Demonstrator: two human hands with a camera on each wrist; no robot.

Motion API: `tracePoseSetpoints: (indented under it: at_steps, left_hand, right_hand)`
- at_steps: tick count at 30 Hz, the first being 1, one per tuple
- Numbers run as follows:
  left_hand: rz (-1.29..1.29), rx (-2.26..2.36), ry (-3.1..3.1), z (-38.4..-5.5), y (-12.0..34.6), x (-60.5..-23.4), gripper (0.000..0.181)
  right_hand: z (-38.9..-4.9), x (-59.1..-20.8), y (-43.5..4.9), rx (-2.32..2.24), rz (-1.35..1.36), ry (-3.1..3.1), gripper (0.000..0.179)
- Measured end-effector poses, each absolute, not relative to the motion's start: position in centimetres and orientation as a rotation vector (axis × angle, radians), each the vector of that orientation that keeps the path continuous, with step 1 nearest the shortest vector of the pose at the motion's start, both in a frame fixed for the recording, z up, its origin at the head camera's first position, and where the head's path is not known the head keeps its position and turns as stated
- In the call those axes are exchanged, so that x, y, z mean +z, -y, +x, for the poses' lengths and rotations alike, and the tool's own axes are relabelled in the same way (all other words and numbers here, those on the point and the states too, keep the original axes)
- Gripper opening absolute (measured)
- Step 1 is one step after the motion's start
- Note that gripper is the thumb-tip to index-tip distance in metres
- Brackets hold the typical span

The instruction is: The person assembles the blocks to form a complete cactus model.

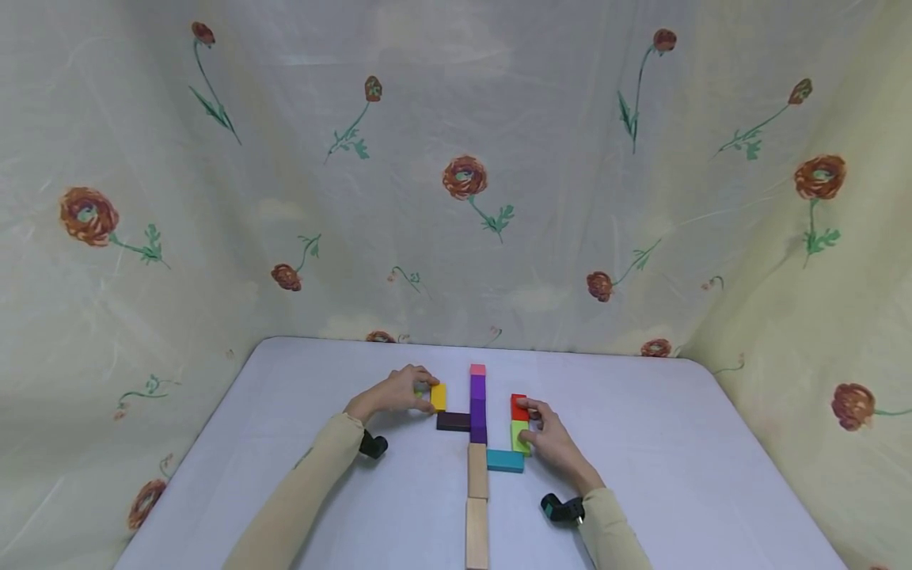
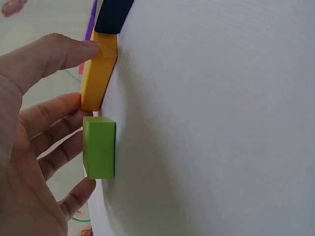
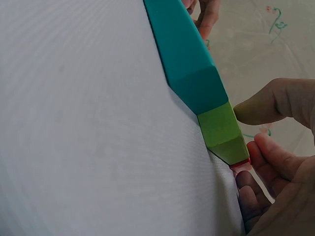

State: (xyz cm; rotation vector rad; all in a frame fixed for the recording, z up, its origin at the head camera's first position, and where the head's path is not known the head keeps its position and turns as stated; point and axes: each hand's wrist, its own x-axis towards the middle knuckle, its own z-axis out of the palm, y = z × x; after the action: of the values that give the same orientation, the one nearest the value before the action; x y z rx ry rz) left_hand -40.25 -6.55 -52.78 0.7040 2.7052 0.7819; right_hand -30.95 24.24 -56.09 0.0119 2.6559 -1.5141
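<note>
My left hand (image 1: 399, 390) holds a yellow block (image 1: 438, 397) lengthwise, its thumb at the near end and index finger at the far end. Beneath the same hand a small green block (image 2: 100, 149) stands on the table. The yellow block meets the outer end of a dark block (image 1: 453, 422). On the other side, my right hand (image 1: 559, 445) spans a red block (image 1: 518, 408) and a lime green block (image 1: 521, 438), index finger over the red and thumb against the lime green. The lime green block adjoins the end of a teal block (image 1: 505, 461).
Purple blocks (image 1: 478, 408) with a pink block (image 1: 477, 370) at the far end continue a central line of wooden blocks (image 1: 477, 522). This line runs toward the near edge of the white table (image 1: 399, 507). A flowered cloth (image 1: 556, 198) hangs behind and at the sides.
</note>
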Motion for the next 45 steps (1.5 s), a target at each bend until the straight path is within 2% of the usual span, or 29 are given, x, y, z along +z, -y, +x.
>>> tracePoseSetpoints:
  at_steps: [25,45]
  left_hand:
    - [0.810,0.780,-2.692,-39.90,6.82,-52.61,0.057]
    - [0.786,0.753,-2.702,-40.21,6.81,-52.99,0.057]
  right_hand:
    - [-30.91,-56.00,-24.24,-1.534,0.011,-2.652,0.059]
    - [-30.99,-56.28,-24.33,-1.550,-0.002,-2.636,0.060]
